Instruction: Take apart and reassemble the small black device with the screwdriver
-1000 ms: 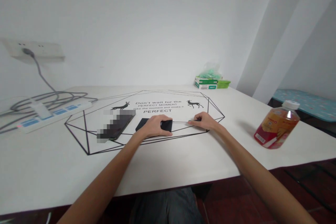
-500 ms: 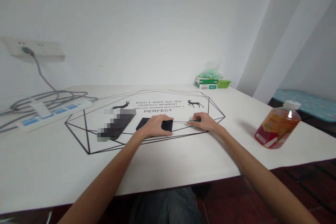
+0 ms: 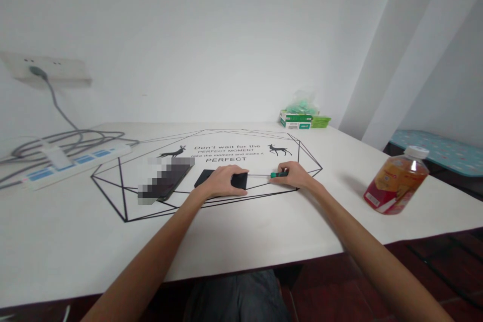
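Note:
My left hand (image 3: 223, 181) is closed over a flat black box-like object (image 3: 239, 181) lying on the white table, thumb on its near edge and fingers on its far edge. My right hand (image 3: 295, 176) grips a screwdriver (image 3: 278, 175) with a green and black handle. Its thin metal shaft points left and reaches the right side of the black object; the tip is too small to make out. Left of my left hand lies a dark phone (image 3: 174, 177), partly pixelated.
A drink bottle (image 3: 397, 180) stands at the right. Green and white boxes (image 3: 296, 121) sit at the back by the wall. On the left are a power strip (image 3: 81, 162) and coiled grey cable (image 3: 56, 103). The white table (image 3: 264, 231) has printed lines and deer.
More of the screwdriver's green handle end shows between my right fingers. My left hand keeps its hold on the black object. The whole view has shifted very slightly.

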`<action>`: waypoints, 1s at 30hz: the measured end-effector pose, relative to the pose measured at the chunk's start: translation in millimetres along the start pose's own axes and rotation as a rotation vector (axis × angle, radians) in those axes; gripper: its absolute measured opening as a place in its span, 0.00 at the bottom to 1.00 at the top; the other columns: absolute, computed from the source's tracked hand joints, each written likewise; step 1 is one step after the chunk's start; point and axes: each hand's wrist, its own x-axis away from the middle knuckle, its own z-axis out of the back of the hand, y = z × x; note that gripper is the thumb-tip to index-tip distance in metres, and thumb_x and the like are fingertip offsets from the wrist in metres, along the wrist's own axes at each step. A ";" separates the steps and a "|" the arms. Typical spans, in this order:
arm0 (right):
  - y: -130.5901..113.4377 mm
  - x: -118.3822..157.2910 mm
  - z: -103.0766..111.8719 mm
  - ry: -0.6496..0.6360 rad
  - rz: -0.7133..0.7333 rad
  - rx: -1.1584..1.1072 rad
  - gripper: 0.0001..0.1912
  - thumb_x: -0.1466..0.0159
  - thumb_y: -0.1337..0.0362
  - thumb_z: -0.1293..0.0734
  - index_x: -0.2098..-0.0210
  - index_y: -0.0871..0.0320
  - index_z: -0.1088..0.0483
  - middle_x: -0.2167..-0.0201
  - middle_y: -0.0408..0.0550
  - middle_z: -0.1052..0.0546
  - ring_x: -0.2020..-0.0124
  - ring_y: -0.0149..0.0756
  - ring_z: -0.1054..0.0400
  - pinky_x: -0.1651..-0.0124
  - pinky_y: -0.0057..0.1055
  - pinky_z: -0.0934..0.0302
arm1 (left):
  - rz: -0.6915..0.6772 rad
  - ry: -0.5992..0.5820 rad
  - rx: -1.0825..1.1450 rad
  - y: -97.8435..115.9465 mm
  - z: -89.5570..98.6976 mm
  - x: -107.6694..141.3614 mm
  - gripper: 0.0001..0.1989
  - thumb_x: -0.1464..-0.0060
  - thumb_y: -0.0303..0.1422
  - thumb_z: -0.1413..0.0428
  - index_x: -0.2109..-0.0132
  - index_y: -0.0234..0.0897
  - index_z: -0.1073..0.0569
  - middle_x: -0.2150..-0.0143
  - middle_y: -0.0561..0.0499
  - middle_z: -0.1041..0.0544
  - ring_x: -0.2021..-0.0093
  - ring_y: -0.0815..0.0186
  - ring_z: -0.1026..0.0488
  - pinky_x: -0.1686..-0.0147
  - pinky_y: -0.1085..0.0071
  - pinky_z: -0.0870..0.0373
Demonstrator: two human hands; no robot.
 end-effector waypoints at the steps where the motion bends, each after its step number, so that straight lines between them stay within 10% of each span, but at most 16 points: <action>1: -0.5 0.1 -0.8 0.019 0.013 0.007 0.25 0.54 0.41 0.30 0.80 0.57 0.37 0.80 0.40 0.35 0.75 0.30 0.44 0.72 0.27 0.52 | -0.004 0.001 0.000 -0.5 -0.1 -0.1 0.36 0.58 0.51 0.39 0.42 0.42 0.30 0.43 0.46 0.28 0.44 0.51 0.33 0.44 0.61 0.40; 30: -8.5 4.0 -0.5 0.002 -0.005 -0.043 0.23 0.45 0.42 0.36 0.76 0.56 0.38 0.79 0.42 0.33 0.75 0.31 0.43 0.71 0.28 0.51 | -0.021 0.002 -0.015 -0.5 -1.2 -0.3 0.36 0.58 0.50 0.39 0.42 0.41 0.30 0.43 0.45 0.28 0.43 0.51 0.33 0.44 0.61 0.40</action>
